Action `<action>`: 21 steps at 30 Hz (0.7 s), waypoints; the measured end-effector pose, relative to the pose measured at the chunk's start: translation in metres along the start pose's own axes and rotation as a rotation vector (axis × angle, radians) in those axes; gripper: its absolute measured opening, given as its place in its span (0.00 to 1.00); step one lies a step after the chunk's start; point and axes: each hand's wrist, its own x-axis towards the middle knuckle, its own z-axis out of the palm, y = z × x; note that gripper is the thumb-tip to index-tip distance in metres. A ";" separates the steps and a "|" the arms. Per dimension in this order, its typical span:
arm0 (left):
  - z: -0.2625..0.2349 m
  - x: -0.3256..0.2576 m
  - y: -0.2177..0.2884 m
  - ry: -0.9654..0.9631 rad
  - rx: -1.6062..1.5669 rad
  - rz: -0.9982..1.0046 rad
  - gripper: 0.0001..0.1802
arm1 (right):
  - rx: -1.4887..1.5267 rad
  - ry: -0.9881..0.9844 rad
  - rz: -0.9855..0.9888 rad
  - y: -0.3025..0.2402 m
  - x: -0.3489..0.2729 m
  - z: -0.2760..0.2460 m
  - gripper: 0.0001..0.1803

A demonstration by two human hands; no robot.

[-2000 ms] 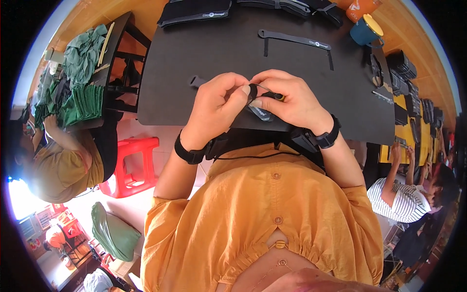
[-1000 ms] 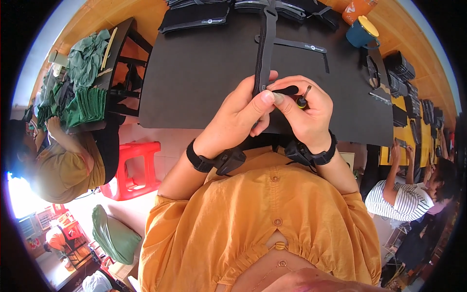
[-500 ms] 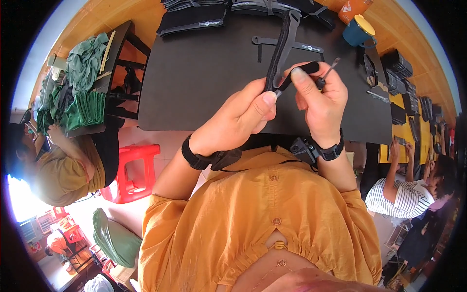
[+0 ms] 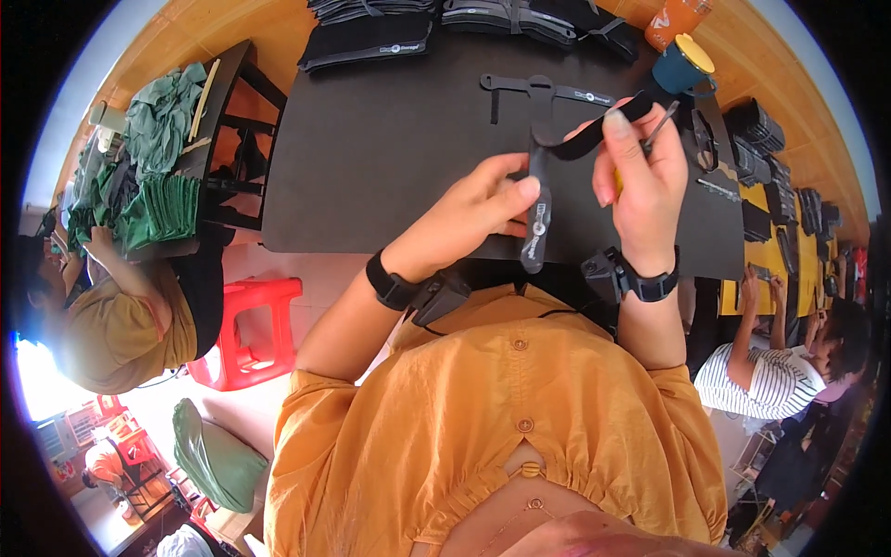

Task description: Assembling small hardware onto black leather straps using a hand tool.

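Fingers [image 4: 520, 190] of my left hand [image 4: 478, 209] pinch the black woven fabric strap [image 4: 538, 200] above the black tabletop's [image 4: 371, 167] near edge, while my right hand [image 4: 640, 176] pinches its upper end.

Orange buttoned blouse, black wristbands

1. My left hand [image 4: 478, 209] is raised in front of my chest, fingers stretched toward the right, thumb and forefinger pinched together at the tips.
2. My left forearm comes up from the lower left at a slant, bare, with a dark band on the wrist.
3. My right hand [image 4: 640, 176] stands higher, fingers curled and pointing up, closed in a grip, palm turned toward the left hand.
4. My right forearm rises almost straight up, a dark band on its wrist too.
5. The two hands are close, not touching.
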 end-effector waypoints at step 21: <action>-0.029 -0.002 0.021 -0.004 1.203 0.358 0.11 | -0.052 0.601 -0.315 -0.035 0.018 -0.134 0.12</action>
